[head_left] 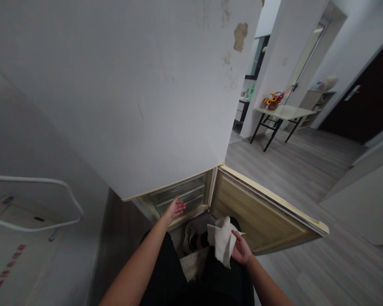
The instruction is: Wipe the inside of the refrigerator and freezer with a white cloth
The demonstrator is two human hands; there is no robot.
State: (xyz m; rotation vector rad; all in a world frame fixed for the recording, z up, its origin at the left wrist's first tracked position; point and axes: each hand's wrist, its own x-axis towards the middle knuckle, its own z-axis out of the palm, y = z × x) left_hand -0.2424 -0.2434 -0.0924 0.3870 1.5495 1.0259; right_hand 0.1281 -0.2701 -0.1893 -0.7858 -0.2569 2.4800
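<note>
A white cloth (222, 241) hangs in folds from my right hand (240, 248), whose fingers are closed on its edge above my right knee. My left hand (176, 208) holds nothing; its fingers are stretched out and apart, in front of the low open compartment (188, 191) of a fridge-like cabinet. Inside that compartment are pale shelves or drawer fronts, dim and partly hidden by my left hand. The cream cabinet door (261, 208) stands swung out to the right, its ribbed inner side facing me, just beyond the cloth.
A tall white front (140, 93) with brown stains rises above the compartment. My shoe (189, 238) is close to its base. At left are a white bent tube (64, 185) and a surface with red lettering (8, 270). Farther right stands a table (285, 112) with a flower basket (272, 102).
</note>
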